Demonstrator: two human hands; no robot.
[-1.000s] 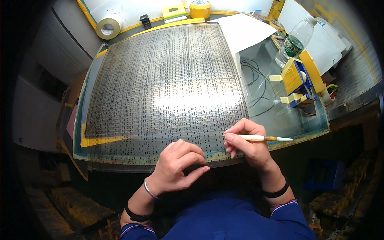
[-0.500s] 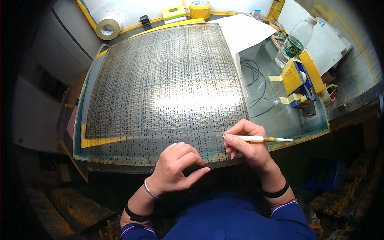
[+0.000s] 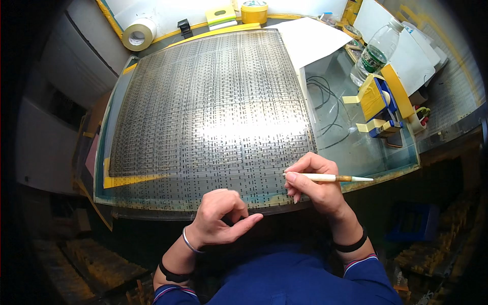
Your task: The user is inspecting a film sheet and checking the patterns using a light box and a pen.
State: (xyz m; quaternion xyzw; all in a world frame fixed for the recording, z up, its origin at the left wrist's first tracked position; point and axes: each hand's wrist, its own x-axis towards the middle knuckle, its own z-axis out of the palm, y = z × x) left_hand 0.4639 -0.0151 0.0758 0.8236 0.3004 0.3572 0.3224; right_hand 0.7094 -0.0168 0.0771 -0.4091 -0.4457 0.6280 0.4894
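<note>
A large dark transparent film sheet [image 3: 218, 86], printed with dense rows of small black marks, lies on the glass-topped table. My right hand [image 3: 321, 190] pinches a slim pen-like tool [image 3: 325, 178] near its left end, just above the sheet's near right corner. The tool has a white and brown shaft with a pale green tapered end pointing right; its working tip is too small to make out. At the sheet's near edge my left hand [image 3: 218, 216] has curled fingers and an outstretched thumb, with a gap between them and nothing visible inside.
Blue and yellow tape dispensers [image 3: 376, 104], a clear bottle [image 3: 377, 53] and thin black cables [image 3: 325, 96] are on the right side of the glass [image 3: 333, 145]. White paper [image 3: 310, 38] lies behind. A tape roll [image 3: 138, 36] and a yellow tub [image 3: 254, 12] stand along the back.
My left fingers have curled inward and drawn back slightly toward me. My right hand and the pen-like tool have hardly moved.
</note>
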